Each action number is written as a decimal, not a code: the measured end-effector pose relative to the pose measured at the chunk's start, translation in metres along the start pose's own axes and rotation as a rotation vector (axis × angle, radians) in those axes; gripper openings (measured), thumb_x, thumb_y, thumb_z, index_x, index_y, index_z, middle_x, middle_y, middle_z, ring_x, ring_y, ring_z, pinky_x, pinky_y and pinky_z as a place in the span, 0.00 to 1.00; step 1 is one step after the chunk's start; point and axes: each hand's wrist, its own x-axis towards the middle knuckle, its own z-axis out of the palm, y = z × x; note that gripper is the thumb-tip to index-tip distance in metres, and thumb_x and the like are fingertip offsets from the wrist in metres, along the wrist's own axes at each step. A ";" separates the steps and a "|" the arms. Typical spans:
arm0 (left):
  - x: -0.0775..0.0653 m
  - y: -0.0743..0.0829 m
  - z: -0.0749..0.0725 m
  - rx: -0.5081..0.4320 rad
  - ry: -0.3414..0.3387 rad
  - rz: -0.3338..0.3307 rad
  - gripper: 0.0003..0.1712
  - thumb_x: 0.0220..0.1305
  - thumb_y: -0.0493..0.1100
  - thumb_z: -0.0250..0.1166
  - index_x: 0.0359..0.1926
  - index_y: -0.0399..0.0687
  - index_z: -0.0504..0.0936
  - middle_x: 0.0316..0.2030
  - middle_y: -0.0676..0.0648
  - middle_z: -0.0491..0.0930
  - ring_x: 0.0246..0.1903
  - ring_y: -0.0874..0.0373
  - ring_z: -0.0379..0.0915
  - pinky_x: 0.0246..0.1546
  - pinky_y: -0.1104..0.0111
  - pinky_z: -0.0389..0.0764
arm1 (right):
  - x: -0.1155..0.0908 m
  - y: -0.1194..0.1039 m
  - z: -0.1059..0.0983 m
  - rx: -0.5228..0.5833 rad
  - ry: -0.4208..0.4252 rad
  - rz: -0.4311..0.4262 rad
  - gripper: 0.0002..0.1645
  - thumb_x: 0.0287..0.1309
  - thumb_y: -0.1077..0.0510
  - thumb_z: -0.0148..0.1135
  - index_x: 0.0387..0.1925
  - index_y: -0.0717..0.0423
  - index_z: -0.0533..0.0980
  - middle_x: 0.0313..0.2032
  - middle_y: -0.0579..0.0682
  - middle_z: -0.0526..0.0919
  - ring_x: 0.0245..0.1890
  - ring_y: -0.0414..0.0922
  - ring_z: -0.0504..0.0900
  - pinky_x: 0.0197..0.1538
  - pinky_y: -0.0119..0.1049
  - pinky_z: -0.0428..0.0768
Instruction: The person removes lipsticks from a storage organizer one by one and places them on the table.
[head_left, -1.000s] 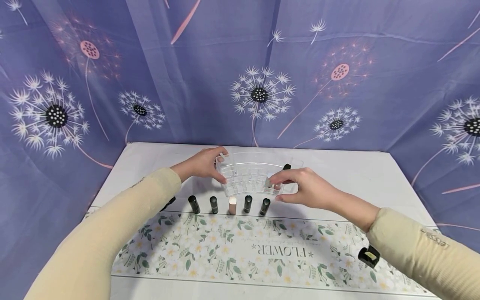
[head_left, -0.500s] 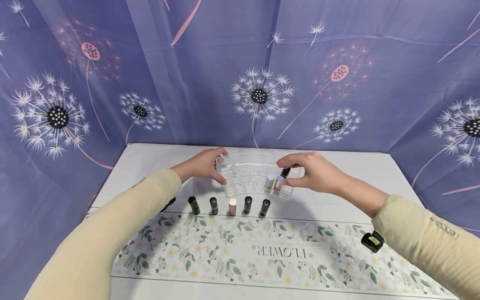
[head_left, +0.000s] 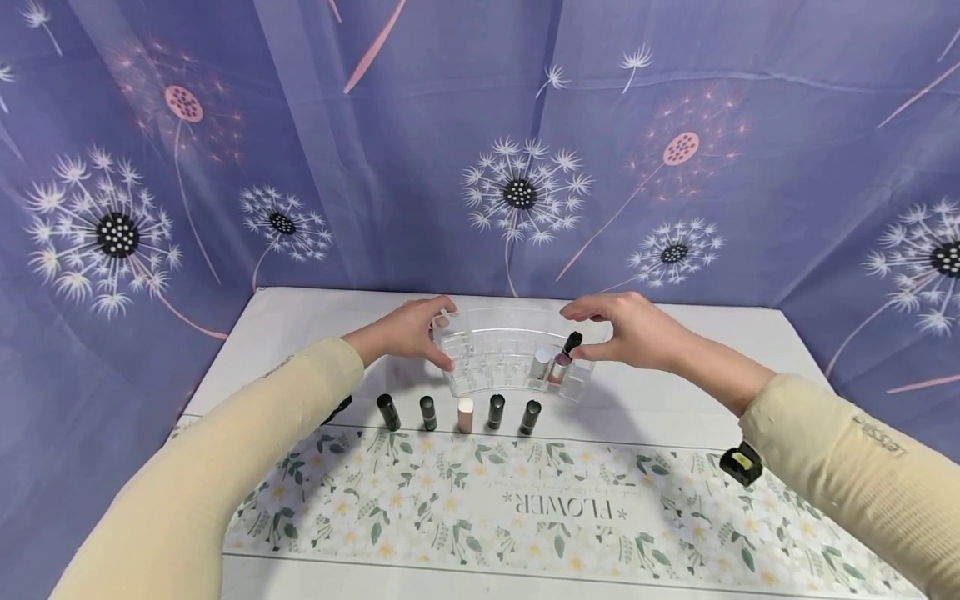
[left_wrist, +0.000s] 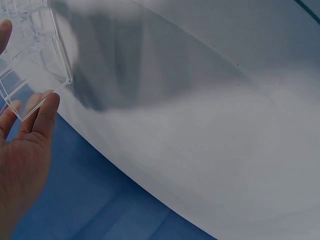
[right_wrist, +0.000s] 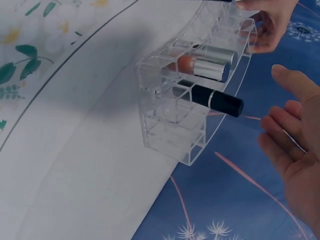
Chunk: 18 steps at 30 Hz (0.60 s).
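My left hand (head_left: 408,329) grips the left end of a clear curved lipstick organizer (head_left: 468,385), thumb at the front and fingers behind. In the left wrist view, fingers (left_wrist: 47,112) lie against its clear corner. Three lipsticks stand in its right part: a silver-capped one (head_left: 540,363), a pinkish one with a silver cap (right_wrist: 212,69) beside it, and a black one (right_wrist: 225,102) behind. My right hand (head_left: 637,333) hovers at the organizer's right end, holding nothing. Its thumb and fingers are spread apart, close to the black lipstick's top.
In front of the organizer stands a row of several lipsticks, mostly black (head_left: 496,411), with a pink one (head_left: 465,414) in the middle. A floral runner (head_left: 420,508) crosses the white table nearer to me. Behind rises a purple dandelion curtain (head_left: 420,208).
My right hand has let go of the pinkish silver-capped lipstick, now in the organizer, and has moved back and to the right. The left hand has stayed in place.
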 end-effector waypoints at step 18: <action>0.001 -0.001 0.000 -0.003 -0.001 -0.004 0.55 0.52 0.49 0.88 0.75 0.44 0.67 0.66 0.37 0.78 0.53 0.44 0.83 0.57 0.51 0.81 | -0.002 0.021 0.012 0.032 -0.029 0.084 0.32 0.58 0.60 0.81 0.62 0.64 0.81 0.57 0.61 0.87 0.53 0.61 0.88 0.59 0.56 0.86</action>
